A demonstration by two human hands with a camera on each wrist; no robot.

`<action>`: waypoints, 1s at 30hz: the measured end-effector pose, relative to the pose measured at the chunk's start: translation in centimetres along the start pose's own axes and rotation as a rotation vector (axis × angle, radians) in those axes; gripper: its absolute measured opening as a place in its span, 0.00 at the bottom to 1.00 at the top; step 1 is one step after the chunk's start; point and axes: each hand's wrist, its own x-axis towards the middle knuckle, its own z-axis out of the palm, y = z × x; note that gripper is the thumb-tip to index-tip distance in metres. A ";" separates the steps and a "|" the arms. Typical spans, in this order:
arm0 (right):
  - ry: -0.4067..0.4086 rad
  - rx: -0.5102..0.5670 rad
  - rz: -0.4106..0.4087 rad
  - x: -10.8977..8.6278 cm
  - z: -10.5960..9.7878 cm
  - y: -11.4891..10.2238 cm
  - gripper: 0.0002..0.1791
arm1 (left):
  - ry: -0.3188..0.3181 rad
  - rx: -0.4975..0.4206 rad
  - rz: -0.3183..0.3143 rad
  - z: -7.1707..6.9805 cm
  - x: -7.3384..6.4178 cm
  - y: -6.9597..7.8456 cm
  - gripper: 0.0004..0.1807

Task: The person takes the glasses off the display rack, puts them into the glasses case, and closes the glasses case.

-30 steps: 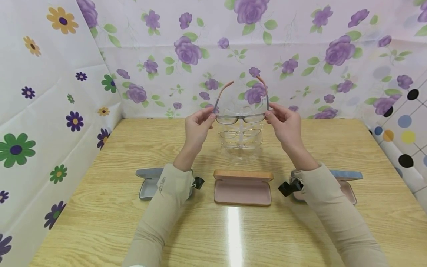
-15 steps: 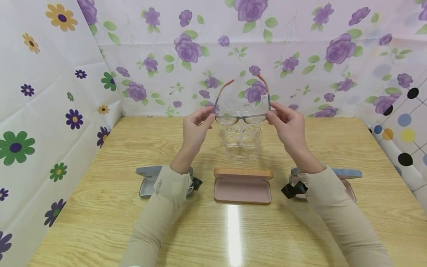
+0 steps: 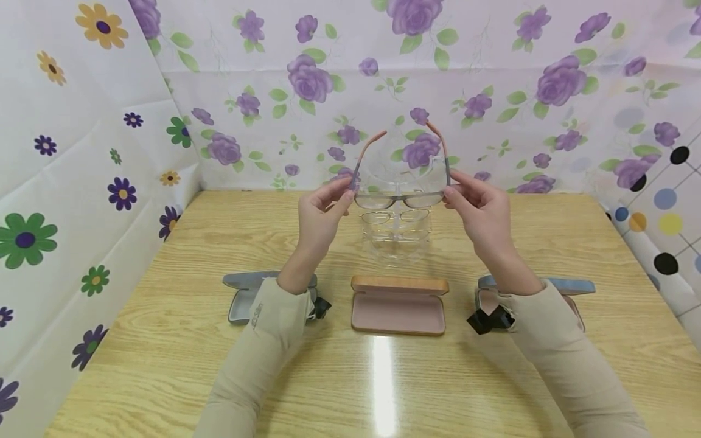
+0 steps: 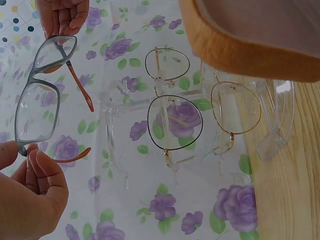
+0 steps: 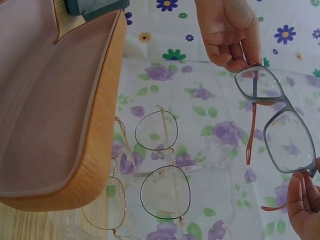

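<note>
A pair of eyeglasses [image 3: 398,198] with a grey frame and orange temple tips is up in the air, its temples unfolded and pointing away. My left hand [image 3: 320,222] pinches its left hinge corner between thumb and fingers; my right hand [image 3: 487,222] grips the opposite corner the same way. Behind and below stands a clear display stand [image 3: 391,263]. It carries two pairs of thin wire-framed glasses, a dark-rimmed pair [image 4: 175,122] and a gold-rimmed pair [image 5: 103,202], plainly seen in both wrist views.
In front of the stand lies an open orange-brown glasses case [image 3: 400,315] with pink lining. An open grey-blue case [image 3: 241,307] sits to the left and an open blue case [image 3: 572,286] to the right, both partly hidden by my forearms. Flowered cloth [image 3: 246,36] hangs behind the wooden table [image 3: 181,340].
The eyeglasses look larger and have shifted slightly right, coming a little nearer the head camera. My right hand has moved right and toward me; the left has moved slightly left.
</note>
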 end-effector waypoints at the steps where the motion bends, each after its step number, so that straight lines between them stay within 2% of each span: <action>1: 0.002 0.000 -0.003 -0.1 0.0 0.0 0.20 | -0.001 -0.003 0.001 0.0 -0.1 0.1 0.12; 11: -0.008 0.088 -0.058 -1.2 -0.4 -0.5 0.20 | -0.010 -0.016 0.034 0.0 -1.3 0.7 0.12; 19: -0.003 -0.022 -0.072 -2.4 -0.4 -1.1 0.20 | -0.010 -0.047 0.074 0.0 -2.2 1.3 0.12; 30: -0.007 -0.051 -0.037 -3.5 -0.9 -1.4 0.21 | -0.021 -0.064 0.047 0.3 -3.2 1.7 0.12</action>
